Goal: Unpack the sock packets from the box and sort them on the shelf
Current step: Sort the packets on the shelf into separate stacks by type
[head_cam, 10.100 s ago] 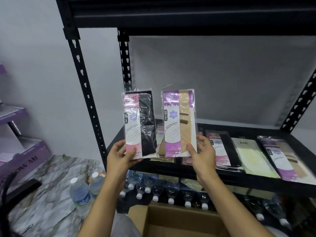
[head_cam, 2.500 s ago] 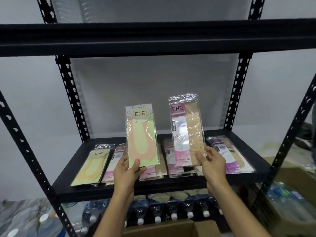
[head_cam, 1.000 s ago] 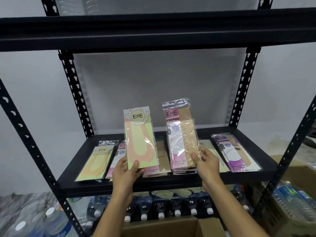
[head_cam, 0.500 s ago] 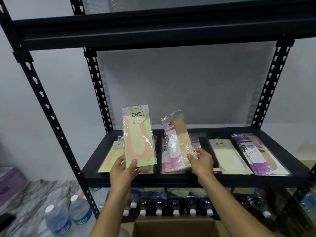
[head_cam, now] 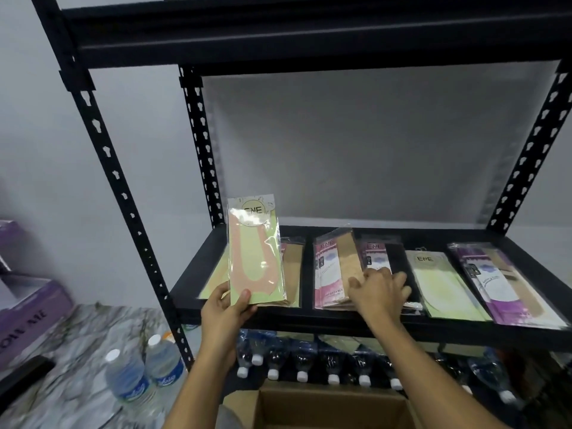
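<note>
Packets [head_cam: 439,283] crowd the shelf [head_cam: 340,320] around the fingers [head_cam: 399,278], bottles [head_cam: 301,360] below. Fingers of the right hand [head_cam: 379,292] lie spread on pink packets [head_cam: 328,274]; those of the left hand [head_cam: 224,314] clamp a green packet [head_cam: 253,258].

A single head-worn wide-angle camera faces the black shelf [head_cam: 309,319] closely, the open box [head_cam: 325,411] just below.

My left hand [head_cam: 226,308]: holds green-peach packet [head_cam: 255,258] upright. My right hand [head_cam: 382,294]: rests on pink-beige packet [head_cam: 335,267], lying on black shelf [head_cam: 309,320].

pink packet [head_cam: 337,267] laid down, right hand [head_cam: 382,292] lowered
</note>
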Motion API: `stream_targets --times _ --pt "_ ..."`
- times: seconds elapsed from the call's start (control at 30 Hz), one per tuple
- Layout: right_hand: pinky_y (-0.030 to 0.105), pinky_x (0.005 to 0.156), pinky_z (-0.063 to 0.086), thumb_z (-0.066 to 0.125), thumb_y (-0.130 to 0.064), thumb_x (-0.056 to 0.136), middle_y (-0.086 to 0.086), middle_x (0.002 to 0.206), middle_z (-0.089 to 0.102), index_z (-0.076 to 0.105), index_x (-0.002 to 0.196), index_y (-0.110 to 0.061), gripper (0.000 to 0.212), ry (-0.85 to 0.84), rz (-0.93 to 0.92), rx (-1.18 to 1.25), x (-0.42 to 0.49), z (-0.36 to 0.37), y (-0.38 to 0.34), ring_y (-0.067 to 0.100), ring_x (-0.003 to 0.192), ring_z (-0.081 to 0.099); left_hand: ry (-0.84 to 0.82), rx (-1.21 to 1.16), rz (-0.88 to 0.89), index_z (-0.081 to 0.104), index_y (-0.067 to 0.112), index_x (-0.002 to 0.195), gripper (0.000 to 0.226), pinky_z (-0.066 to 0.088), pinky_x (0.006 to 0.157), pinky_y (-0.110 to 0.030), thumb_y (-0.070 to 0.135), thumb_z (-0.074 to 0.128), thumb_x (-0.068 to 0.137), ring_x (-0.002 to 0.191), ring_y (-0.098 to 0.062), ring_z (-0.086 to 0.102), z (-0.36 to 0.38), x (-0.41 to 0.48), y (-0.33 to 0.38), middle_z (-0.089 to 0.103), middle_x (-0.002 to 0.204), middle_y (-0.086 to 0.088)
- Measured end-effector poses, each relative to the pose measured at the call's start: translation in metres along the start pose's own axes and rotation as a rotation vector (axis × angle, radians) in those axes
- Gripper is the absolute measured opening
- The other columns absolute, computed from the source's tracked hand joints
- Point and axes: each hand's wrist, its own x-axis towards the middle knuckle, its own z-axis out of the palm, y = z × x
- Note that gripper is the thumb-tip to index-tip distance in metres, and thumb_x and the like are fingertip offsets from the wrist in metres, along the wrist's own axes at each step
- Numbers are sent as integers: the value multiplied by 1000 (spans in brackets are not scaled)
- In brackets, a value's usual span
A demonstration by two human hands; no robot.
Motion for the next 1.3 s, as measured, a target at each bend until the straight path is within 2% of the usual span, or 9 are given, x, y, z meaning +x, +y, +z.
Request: stream_targets --times 0.13,0.4,0.6,0.73,0.87,0.97,1.07,1.3 --pt "39 90 32 55 -42 88 5 122 55 64 110 -18 35 -27 -61 -127 1 2 0 26 113 38 -7 11 -10 50 15 120 36 58 75 -31 4 64 89 102 -26 67 2 0 -2 66 115 -11" --pt "40 87 30 51 -37 90 -2 115 62 68 107 -23 28 -54 -133 -49 5 11 7 22 112 39 -17 13 -22 47 14 125 41 57 75 -31 2 64 90 102 -26 66 6 -3 -7 65 114 -9" --pt "41 86 29 46 -38 91 -3 112 61 68 102 -22 30 -20 -246 -117 -2 20 18 22 110 42 -41 21 -35 49 12 128 43 56 78 -33 1 64 89 101 -24 66 11 -7 -14 64 117 -11" --pt "39 87 33 53 -31 90 -6 104 65 71 99 -24 22 101 -445 -22 -8 24 18 18 103 49 -57 5 -35 53 19 111 31 56 77 -33 0 63 89 101 -26 65 19 -12 -13 65 113 -10" --pt "36 95 37 44 -35 94 -7 108 63 67 110 -20 32 -18 -589 38 -20 28 16 14 105 50 -91 -3 -17 50 15 120 37 57 77 -32 0 64 89 104 -26 65 31 -15 -8 64 117 -8" --pt "35 97 38 44 -33 95 -5 111 63 65 114 -17 33 -8 -595 84 -24 29 20 15 107 51 -116 -10 -8 48 12 129 44 58 76 -31 1 65 89 105 -27 65 40 -18 -4 63 120 -7" --pt "34 95 38 47 -31 94 -6 111 64 65 113 -17 30 49 -584 107 -23 25 25 15 106 52 -133 -22 0 48 13 124 40 56 77 -33 0 64 89 105 -27 65 44 -20 -3 64 118 -5" --pt "32 90 32 53 -31 92 -5 112 64 65 114 -16 29 135 -441 184 -10 2 42 14 108 51 -143 3 -12 43 7 138 55 58 75 -30 2 65 88 104 -26 66 46 -23 -9 59 126 -10"
